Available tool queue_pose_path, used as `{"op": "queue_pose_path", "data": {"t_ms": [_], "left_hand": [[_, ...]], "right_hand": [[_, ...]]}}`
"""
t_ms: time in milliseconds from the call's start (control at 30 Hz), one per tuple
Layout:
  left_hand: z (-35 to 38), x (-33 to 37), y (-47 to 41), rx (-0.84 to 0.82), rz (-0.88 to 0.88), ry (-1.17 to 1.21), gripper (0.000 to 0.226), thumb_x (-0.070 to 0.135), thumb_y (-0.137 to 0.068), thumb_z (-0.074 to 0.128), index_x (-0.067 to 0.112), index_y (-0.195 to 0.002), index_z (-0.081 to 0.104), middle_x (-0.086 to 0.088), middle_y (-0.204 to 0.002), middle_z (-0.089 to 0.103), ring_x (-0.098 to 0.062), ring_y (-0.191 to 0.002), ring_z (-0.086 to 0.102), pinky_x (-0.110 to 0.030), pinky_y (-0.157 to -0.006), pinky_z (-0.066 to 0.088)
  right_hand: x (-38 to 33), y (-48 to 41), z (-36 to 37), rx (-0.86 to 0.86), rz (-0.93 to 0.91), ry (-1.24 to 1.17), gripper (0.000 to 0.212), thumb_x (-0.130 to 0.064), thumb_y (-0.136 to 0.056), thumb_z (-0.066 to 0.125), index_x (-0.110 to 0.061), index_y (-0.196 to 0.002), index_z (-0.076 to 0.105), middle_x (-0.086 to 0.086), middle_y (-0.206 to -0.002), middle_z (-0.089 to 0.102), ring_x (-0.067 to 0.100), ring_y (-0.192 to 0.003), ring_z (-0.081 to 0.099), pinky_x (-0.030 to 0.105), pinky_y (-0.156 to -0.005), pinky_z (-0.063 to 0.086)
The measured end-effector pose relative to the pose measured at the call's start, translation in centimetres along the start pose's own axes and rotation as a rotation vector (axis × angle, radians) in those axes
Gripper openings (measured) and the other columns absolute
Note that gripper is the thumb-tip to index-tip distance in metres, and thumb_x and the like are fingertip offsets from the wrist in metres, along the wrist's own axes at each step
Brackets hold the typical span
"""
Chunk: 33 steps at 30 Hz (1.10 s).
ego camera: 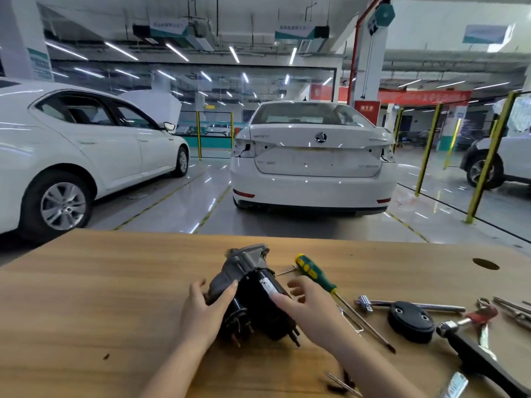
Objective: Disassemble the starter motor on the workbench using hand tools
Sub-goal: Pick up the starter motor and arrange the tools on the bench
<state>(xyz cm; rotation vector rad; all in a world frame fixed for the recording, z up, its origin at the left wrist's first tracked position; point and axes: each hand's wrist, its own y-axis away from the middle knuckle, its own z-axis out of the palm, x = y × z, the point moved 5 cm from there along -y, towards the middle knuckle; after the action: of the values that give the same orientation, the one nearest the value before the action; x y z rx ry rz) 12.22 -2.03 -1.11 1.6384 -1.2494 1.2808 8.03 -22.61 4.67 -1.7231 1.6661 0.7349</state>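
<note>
Two hands meet the starter motor [254, 297] lying on the bench [100, 282]: the left hand [201, 308] grips its grey housing, the right hand [310, 307] rests loose, spread fingers on its black body, beside a green-yellow screwdriver [313, 272].

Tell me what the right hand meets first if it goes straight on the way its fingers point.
The starter motor: the right hand points left and away at its black body, fingertips seemingly almost on it, though depth is unclear.

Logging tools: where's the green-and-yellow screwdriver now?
Head view: the screwdriver lies on the workbench right of centre, between the starter motor and the black round cover, handle beyond the right hand.
</note>
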Motion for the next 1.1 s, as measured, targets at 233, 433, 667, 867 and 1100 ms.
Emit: {"op": "queue_pose_path", "data": {"t_ms": [233,433,667,867,1100], "left_hand": [[-2.0,0.8,1.6,0.057,0.069,-0.263,0.042,0.071,-0.078,0.042,0.030,-0.073,0.051,0.013,-0.074,0.058,0.002,-0.066,0.052,-0.016,-0.050,0.034],[-1.5,0.9,1.8,0.005,0.017,-0.277,0.042,0.073,-0.077,0.044,0.030,-0.080,0.044,0.014,-0.081,0.056,-0.004,-0.074,0.053,-0.021,-0.056,0.036],[-1.7,1.4,2.3,-0.003,0.056,-0.218,0.039,0.069,-0.075,0.053,0.034,-0.076,0.036,0.017,-0.083,0.053,-0.001,-0.072,0.050,-0.018,-0.057,0.037],[-2.0,1.2,2.3,0.035,0.119,-0.111,0.035,0.058,-0.072,0.065,0.032,-0.081,0.044,0.015,-0.083,0.059,0.000,-0.075,0.056,-0.020,-0.058,0.041],[-2.6,1.7,3.2,0.030,0.199,0.126,0.041,0.047,-0.062,0.079,0.028,-0.090,0.055,0.011,-0.077,0.067,0.004,-0.061,0.063,-0.008,-0.048,0.042]], "right_hand": [[-2.5,-5.4,3.5,-0.228,0.310,0.088,0.125,-0.058,-0.052,0.080,-0.012,-0.143,0.009,0.010,-0.133,0.045,0.024,-0.106,0.051,0.032,-0.078,0.044],[-1.0,-5.8,4.0,-0.182,0.347,-0.093,0.135,-0.046,-0.053,0.084,-0.018,-0.145,-0.011,0.017,-0.136,0.041,0.031,-0.111,0.054,0.043,-0.094,0.048],[-1.9,-4.2,3.7,-0.074,0.216,-0.238,0.099,-0.034,-0.060,0.084,-0.022,-0.128,0.013,0.006,-0.103,0.054,0.022,-0.087,0.061,0.035,-0.074,0.055],[-2.5,-1.8,3.4,0.091,0.059,-0.115,0.077,-0.042,-0.063,0.080,-0.028,-0.101,0.014,-0.005,-0.085,0.059,0.014,-0.078,0.061,0.036,-0.073,0.054],[-3.3,0.8,2.7,0.271,-0.035,-0.134,0.071,-0.045,-0.061,0.079,-0.032,-0.094,0.016,-0.014,-0.084,0.053,0.009,-0.075,0.055,0.029,-0.064,0.041]]}}
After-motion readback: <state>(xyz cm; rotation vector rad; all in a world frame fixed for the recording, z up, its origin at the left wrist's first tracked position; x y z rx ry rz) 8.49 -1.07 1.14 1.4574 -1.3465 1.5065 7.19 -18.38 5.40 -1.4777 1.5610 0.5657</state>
